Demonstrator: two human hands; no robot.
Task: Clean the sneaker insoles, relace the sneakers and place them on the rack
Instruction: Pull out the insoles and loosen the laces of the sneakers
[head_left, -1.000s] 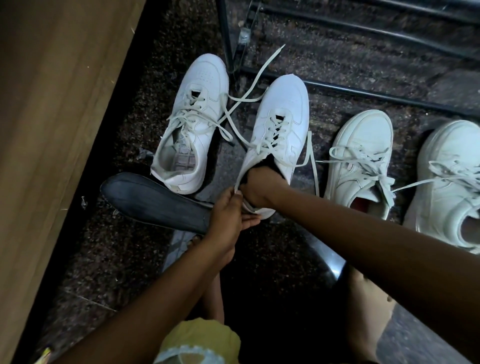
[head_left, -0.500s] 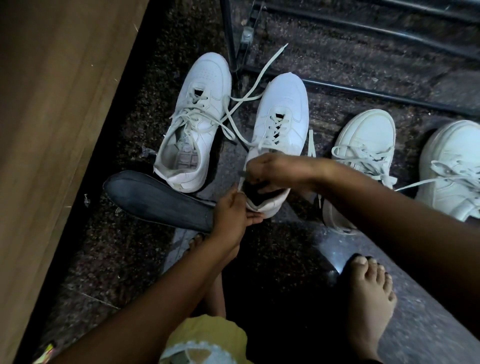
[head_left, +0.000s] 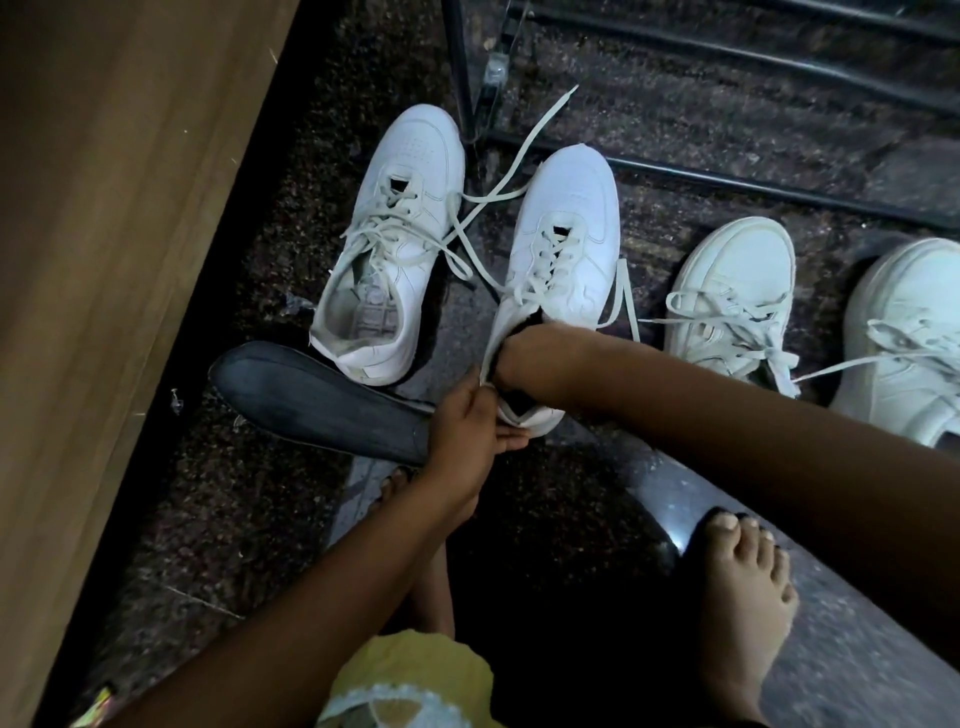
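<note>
A white sneaker (head_left: 566, 218) with loose laces stands on the dark floor, toe toward the black metal rack (head_left: 727, 182). My left hand (head_left: 467, 431) grips its heel, thumb on the collar and fingers under the sole. My right hand (head_left: 530, 358) is pushed into the shoe's opening, and its fingers are hidden inside. A black insole (head_left: 311, 400) lies flat on the floor to the left, partly under my left hand. The matching white sneaker (head_left: 400, 208) sits further left, its inside bare and its laces loose.
Two more white sneakers (head_left: 737, 280) (head_left: 909, 332) stand to the right, laces trailing. A wooden cabinet side (head_left: 104, 260) runs along the left. My bare foot (head_left: 743, 597) rests on the floor at lower right, with the other foot under my left arm.
My right hand was above the shoe's opening half a second ago and has gone back down inside it. My left hand has kept its hold on the heel.
</note>
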